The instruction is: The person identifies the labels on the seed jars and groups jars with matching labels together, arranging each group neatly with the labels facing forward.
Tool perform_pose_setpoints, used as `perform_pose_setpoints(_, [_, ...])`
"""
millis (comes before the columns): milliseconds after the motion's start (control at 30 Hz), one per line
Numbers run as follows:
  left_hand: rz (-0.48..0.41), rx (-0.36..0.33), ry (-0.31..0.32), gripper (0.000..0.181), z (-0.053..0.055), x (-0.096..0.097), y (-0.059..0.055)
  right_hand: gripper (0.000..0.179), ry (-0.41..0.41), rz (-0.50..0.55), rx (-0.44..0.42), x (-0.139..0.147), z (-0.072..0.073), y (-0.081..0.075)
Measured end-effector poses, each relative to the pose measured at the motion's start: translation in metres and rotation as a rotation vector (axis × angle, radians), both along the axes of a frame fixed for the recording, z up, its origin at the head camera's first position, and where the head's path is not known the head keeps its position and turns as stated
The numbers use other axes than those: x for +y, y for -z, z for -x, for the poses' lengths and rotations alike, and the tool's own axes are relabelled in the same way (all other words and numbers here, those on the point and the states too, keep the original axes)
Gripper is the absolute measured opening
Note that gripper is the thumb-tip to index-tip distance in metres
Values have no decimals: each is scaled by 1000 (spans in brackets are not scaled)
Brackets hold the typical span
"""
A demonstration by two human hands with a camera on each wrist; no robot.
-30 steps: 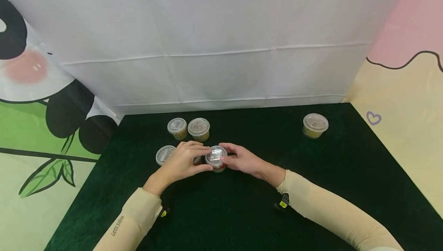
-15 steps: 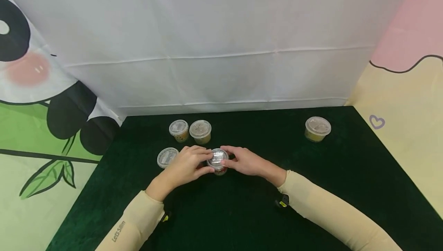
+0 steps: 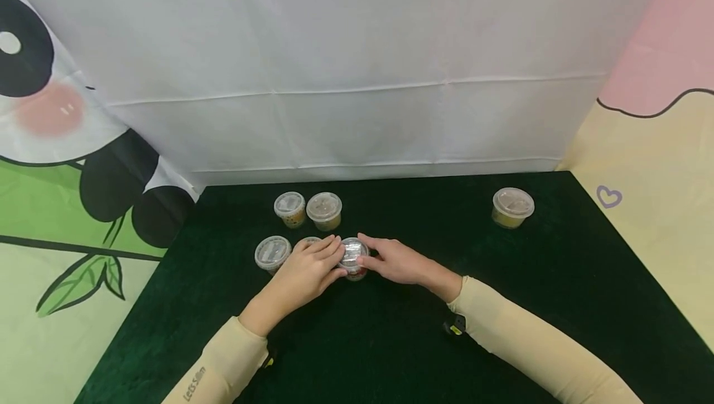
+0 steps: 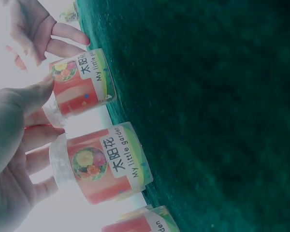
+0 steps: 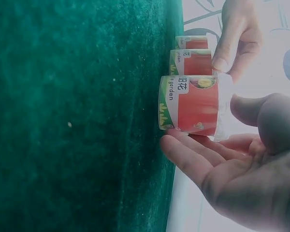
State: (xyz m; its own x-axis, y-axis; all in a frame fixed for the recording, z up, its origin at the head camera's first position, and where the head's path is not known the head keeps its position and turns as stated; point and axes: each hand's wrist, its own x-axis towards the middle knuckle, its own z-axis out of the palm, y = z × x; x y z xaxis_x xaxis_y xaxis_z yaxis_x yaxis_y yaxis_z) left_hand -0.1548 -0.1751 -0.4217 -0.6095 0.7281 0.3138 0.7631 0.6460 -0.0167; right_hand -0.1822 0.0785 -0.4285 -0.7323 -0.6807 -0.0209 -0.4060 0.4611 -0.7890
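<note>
Three lidded plastic cups with red contents and "My little garden" labels stand in a row. My right hand (image 3: 398, 261) holds the rightmost cup (image 3: 353, 253), thumb at its lid and fingers along its far side in the right wrist view. Over the middle cup (image 4: 106, 166) lies my left hand (image 3: 309, 271), its fingers fairly straight and close together. Its fingertips and thumb reach the left side of the rightmost cup's lid. Only a bit of the middle cup's lid shows in the head view. Just left of that hand is the leftmost cup (image 3: 273, 253).
Two lidded cups with yellowish contents, one smaller (image 3: 290, 208) and one wider (image 3: 325, 209), stand behind the row. Another yellowish cup (image 3: 512, 207) is at the far right. The dark green cloth-covered table (image 3: 424, 342) meets a white backdrop (image 3: 357, 125).
My left hand's fingers have straightened and drawn together over the middle cup, whose lid now shows partly. My right hand stays on the rightmost cup. The head view has shifted slightly.
</note>
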Motion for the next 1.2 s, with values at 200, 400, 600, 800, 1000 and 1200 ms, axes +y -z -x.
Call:
perform_pose_setpoints(200, [43, 43, -32, 48, -2, 0, 0, 61, 4, 24, 34, -4, -1, 3])
perform_pose_setpoints(400, [57, -22, -69, 48, -3, -1, -6, 58, 24, -2, 132, -6, 0, 3])
perform_pose_setpoints(600, [58, -42, -108, 49, -7, 12, -19, 57, 44, -9, 245, 9, -6, 4])
perform_pose_setpoints(800, [18, -39, -42, 45, -16, 54, -35, 57, 141, -85, 422, 57, -8, -5])
perform_pose_setpoints(1000, [-17, -148, 86, 44, -17, 113, -30, 59, 336, -143, 587, 129, -2, -6])
perform_pose_setpoints(1200, [-123, -501, 277, 45, -10, 169, -22, 67, 539, -77, 696, 197, 6, 4])
